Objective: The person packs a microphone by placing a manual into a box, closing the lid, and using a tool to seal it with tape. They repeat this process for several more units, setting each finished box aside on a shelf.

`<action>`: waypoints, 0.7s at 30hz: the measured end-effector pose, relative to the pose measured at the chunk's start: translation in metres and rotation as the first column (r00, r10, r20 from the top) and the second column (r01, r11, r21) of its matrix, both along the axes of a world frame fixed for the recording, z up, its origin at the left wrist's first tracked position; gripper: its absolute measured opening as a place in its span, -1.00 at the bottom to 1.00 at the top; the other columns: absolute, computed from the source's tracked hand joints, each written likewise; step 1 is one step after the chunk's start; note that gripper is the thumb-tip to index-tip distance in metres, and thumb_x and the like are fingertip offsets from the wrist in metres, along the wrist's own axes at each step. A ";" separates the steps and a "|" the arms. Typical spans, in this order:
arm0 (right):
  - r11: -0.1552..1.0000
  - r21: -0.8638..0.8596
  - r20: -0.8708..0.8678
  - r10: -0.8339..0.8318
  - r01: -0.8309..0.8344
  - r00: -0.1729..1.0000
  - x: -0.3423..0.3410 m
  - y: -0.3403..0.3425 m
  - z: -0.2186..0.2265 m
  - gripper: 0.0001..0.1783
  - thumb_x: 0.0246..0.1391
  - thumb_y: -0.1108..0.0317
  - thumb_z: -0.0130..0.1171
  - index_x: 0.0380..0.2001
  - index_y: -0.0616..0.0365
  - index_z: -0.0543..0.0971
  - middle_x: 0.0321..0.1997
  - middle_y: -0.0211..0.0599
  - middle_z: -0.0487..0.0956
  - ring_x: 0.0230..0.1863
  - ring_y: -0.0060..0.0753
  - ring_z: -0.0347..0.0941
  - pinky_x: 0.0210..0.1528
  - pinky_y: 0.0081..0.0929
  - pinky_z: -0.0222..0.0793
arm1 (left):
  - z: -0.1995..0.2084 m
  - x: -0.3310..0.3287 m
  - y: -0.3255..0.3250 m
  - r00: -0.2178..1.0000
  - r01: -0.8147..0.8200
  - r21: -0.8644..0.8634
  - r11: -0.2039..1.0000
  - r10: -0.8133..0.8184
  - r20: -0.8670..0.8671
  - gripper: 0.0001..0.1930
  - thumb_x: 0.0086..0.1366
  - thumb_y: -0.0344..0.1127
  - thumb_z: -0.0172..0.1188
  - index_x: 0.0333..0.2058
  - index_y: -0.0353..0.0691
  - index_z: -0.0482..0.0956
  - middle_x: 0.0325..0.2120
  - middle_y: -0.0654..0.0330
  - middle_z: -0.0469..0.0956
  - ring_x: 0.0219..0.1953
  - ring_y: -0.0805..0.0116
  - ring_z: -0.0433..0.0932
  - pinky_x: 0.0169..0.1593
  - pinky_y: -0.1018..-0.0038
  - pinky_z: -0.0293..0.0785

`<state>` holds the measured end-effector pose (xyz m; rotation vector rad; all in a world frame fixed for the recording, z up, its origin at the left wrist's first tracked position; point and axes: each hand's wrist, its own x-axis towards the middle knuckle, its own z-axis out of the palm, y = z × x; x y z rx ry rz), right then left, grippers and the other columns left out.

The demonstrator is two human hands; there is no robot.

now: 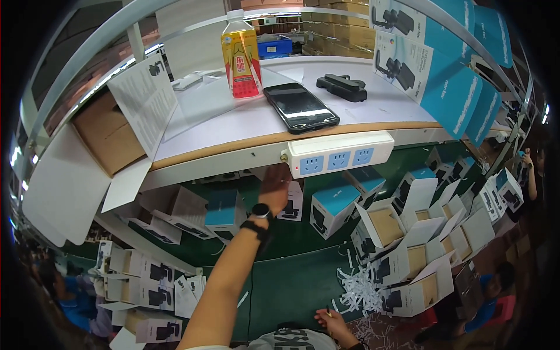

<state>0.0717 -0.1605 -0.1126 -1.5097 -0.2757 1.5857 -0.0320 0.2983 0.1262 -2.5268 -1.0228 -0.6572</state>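
Observation:
My left arm stretches forward across the green work surface (286,291), a dark watch on its wrist. My left hand (275,186) reaches below the front edge of the raised white shelf (204,125). Motion smears it and the shelf edge cuts across its fingers. Right beside it stands a white card or box panel (291,205) with a dark device printed on it. Close to my body, low in the view, is my right hand (332,322), its fingers curled round a small thin yellowish thing. Beyond it lies a heap of white paper strips (359,289).
A white power strip (341,154) is fixed to the shelf edge. The shelf holds a phone (300,107), a yellow-red bottle (241,55) and a black clamp-like part (342,86). Teal-and-white boxes (335,205) and open cartons (417,262) crowd around. Co-workers (76,300) sit at both sides.

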 end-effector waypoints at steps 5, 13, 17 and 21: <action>0.983 0.177 0.086 0.041 -0.056 0.995 -0.006 0.042 0.030 -0.74 0.47 0.28 0.09 0.03 0.19 0.64 -0.18 -0.37 0.72 -0.34 -0.60 0.51 -0.27 -0.60 0.41 | -0.016 -0.009 0.009 0.985 -0.162 -0.479 0.863 0.110 -0.136 -0.64 0.21 -0.37 0.21 0.00 -0.09 0.69 0.00 0.04 0.61 0.17 -0.01 0.53 0.25 0.04 0.44; 0.824 0.563 0.273 -0.258 0.064 0.927 0.003 0.061 0.078 -0.54 0.21 0.39 0.40 0.13 0.22 0.51 0.02 -0.45 0.57 -0.12 -0.67 0.46 -0.11 -0.67 0.38 | -0.007 -0.157 -0.122 0.938 0.345 -0.256 0.903 -0.345 0.046 -0.69 0.10 -0.40 0.33 -0.15 0.06 0.77 -0.11 0.26 0.65 0.07 0.09 0.57 0.12 0.10 0.51; 0.802 0.594 0.521 -0.321 -0.065 0.791 -0.011 0.106 0.081 -0.29 0.09 0.34 0.52 0.23 0.25 0.40 0.17 -0.34 0.45 0.03 -0.56 0.44 0.03 -0.63 0.40 | -0.017 -0.205 -0.209 0.914 0.398 -0.253 0.882 -0.358 0.191 -0.57 0.00 -0.47 0.40 -0.10 0.07 0.74 0.01 0.29 0.59 0.15 0.01 0.52 0.19 0.07 0.48; 0.926 0.348 0.774 -0.195 -0.148 0.602 -0.013 0.135 0.116 -0.56 0.10 0.33 0.42 -0.04 0.31 0.50 -0.20 -0.28 0.59 -0.22 -0.51 0.51 -0.17 -0.46 0.45 | -0.050 -0.213 -0.265 0.842 0.131 -0.362 0.923 0.090 0.532 -0.57 0.15 -0.49 0.34 0.02 -0.01 0.68 0.06 0.11 0.58 0.18 -0.08 0.50 0.22 0.05 0.49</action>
